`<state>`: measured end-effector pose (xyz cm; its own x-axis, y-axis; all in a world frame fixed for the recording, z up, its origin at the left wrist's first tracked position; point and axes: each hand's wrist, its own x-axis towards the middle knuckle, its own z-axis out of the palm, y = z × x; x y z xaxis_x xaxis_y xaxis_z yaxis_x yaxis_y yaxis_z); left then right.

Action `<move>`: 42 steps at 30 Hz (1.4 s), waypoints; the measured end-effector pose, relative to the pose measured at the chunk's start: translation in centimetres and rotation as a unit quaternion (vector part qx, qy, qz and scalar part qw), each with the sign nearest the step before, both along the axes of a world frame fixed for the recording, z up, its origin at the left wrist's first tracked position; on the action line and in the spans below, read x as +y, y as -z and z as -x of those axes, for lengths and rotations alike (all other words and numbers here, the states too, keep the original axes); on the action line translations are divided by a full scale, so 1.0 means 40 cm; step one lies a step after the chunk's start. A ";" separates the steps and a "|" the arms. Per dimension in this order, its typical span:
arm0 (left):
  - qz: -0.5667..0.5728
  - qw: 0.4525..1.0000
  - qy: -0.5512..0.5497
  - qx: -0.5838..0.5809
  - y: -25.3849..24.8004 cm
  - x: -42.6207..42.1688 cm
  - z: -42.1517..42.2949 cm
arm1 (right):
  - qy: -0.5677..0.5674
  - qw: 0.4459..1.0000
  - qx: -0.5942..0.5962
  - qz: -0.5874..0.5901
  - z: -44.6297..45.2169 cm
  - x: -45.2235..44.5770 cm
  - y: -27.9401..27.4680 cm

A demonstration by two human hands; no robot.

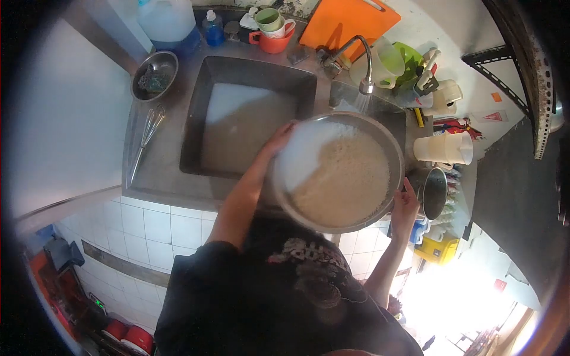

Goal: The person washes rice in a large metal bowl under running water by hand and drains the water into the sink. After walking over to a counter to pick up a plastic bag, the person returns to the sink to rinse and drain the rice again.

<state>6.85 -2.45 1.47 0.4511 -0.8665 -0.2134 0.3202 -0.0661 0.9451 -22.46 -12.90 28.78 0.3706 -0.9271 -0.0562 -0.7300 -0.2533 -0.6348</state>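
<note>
Between my hands is a large round metal bowl (396,151), held level in front of my body at the sink edge. Pale, cloudy contents (344,178) fill it, with beige grains that look like rice. My left hand (281,139) grips the bowl's left rim, its fingers partly hidden. On the opposite side, my right hand (406,203) is closed on the rim. Behind the bowl, a curved faucet (366,86) sprays water into the right basin (392,115). Cloudy liquid stands in the left sink basin (193,139).
A whisk (145,142) and a small metal bowl (138,89) with a scouring pad lie left of the sink. Bottles, cups and an orange cutting board (344,26) line the back. Right stand a plastic pitcher (445,148) and a metal pot (435,193). A metal bracket (504,71) juts overhead.
</note>
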 end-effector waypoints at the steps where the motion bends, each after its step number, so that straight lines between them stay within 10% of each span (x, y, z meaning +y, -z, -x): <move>1: 0.000 1.000 0.000 -0.011 -0.004 0.000 -0.002 | 0.000 1.000 -0.016 0.004 -0.001 -0.001 0.003; 42: 0.000 0.999 0.018 0.050 0.066 -0.002 -0.003 | 0.014 1.000 0.002 -0.028 -0.044 0.031 -0.040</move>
<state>6.95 -2.53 -1.17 0.3955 -0.8822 -0.2554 0.4104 -0.0789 0.9085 -20.68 -11.66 30.39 0.3448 -0.9322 -0.1102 -0.7388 -0.1971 -0.6445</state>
